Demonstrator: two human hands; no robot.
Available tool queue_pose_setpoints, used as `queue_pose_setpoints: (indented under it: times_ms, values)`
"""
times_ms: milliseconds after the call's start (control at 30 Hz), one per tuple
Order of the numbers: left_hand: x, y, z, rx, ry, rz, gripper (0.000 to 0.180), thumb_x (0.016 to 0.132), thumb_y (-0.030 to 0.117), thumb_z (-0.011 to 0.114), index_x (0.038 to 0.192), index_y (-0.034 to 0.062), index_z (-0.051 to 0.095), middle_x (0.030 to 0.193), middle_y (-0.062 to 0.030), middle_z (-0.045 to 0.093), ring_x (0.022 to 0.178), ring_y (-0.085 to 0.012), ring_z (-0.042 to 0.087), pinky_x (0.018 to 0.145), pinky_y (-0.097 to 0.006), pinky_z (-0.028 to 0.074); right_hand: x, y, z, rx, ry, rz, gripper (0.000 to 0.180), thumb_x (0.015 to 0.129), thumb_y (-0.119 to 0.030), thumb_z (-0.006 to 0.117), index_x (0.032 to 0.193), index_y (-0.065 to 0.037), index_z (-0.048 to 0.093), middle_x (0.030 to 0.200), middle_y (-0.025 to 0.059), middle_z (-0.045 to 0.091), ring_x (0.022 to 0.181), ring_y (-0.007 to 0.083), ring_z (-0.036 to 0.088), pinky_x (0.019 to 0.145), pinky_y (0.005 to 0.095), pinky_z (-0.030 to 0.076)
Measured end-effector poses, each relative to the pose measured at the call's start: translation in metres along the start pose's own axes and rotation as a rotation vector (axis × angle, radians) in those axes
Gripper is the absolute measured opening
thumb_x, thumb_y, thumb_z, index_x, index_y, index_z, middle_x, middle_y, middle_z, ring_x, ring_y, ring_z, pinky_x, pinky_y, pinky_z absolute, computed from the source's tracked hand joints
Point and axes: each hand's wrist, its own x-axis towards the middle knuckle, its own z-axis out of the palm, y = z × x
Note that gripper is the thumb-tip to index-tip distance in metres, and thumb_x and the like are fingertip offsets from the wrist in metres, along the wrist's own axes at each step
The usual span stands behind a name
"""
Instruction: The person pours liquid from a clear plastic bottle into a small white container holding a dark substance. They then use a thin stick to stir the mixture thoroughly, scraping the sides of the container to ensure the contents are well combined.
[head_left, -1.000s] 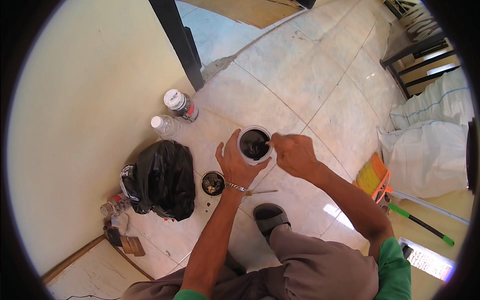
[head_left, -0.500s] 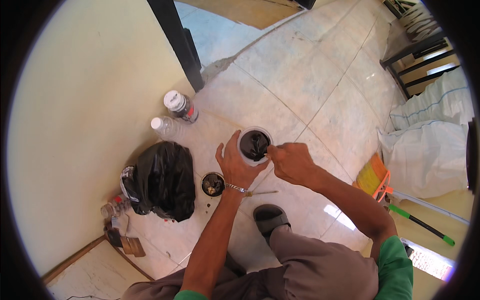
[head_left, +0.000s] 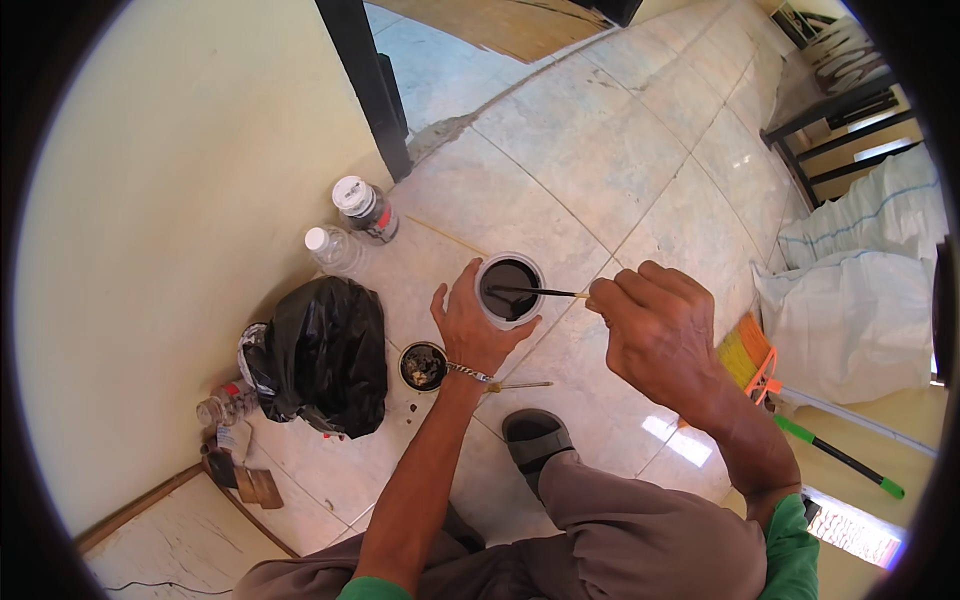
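Our right hand [head_left: 665, 335] pinches a thin brush [head_left: 540, 292] lying leftward into the cup [head_left: 509, 290], which our left hand [head_left: 470, 330] grips.

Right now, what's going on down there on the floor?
A person crouches on the tiled floor by the wall. The left hand steadies a white cup of dark liquid. The right hand holds a thin stick with its dark end lying across the cup's mouth. A small dark tin sits beside the left wrist, with a black bag and two capped bottles nearer the wall. A broom lies to the right.
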Motion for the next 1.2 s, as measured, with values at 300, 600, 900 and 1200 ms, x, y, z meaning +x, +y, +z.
queue_pose_setpoints:
  times_ms: [300, 600, 900, 1200]
  values:
    - [0.001, 0.002, -0.001, -0.014, -0.028, -0.039, 0.114, 0.057, 0.048, 0.100, 0.147, 0.0047, 0.046, 0.141, -0.0111, 0.058, 0.129, -0.0261, 0.058, 0.116, -0.054, 0.029, 0.001, 0.004, -0.014, -0.036, 0.012, -0.024, 0.016, 0.069, -0.002, 0.074, 0.080, -0.008, 0.064, 0.069, 0.0036, 0.054, 0.065, 0.0223, 0.056, 0.056, 0.0377, 0.044]
    - [0.000, 0.000, 0.000, -0.005, -0.033, -0.036, 0.114, 0.057, 0.048, 0.100, 0.147, 0.0041, 0.046, 0.141, -0.0113, 0.057, 0.130, -0.0259, 0.057, 0.116, -0.054, 0.029, 0.003, 0.003, -0.015, -0.007, -0.002, -0.012, 0.017, 0.071, 0.007, 0.072, 0.082, -0.006, 0.068, 0.066, 0.0051, 0.058, 0.061, 0.0230, 0.055, 0.055, 0.0369, 0.043]
    - [0.001, 0.000, 0.001, -0.015, -0.026, -0.029, 0.113, 0.057, 0.047, 0.100, 0.147, 0.0040, 0.046, 0.142, -0.0114, 0.057, 0.130, -0.0263, 0.057, 0.116, -0.054, 0.030, -0.001, 0.007, -0.002, -0.014, -0.012, -0.003, 0.019, 0.067, 0.001, 0.072, 0.083, -0.007, 0.067, 0.072, 0.0038, 0.059, 0.066, 0.0225, 0.058, 0.058, 0.0374, 0.047]
    - [0.001, 0.001, 0.004, -0.027, -0.009, -0.021, 0.114, 0.055, 0.045, 0.101, 0.147, 0.0036, 0.047, 0.140, -0.0116, 0.059, 0.128, -0.0266, 0.058, 0.116, -0.053, 0.029, -0.006, 0.016, 0.082, -0.082, -0.165, 0.014, 0.013, 0.074, -0.004, 0.068, 0.087, -0.005, 0.068, 0.074, 0.0077, 0.065, 0.073, 0.0274, 0.065, 0.063, 0.0397, 0.051]
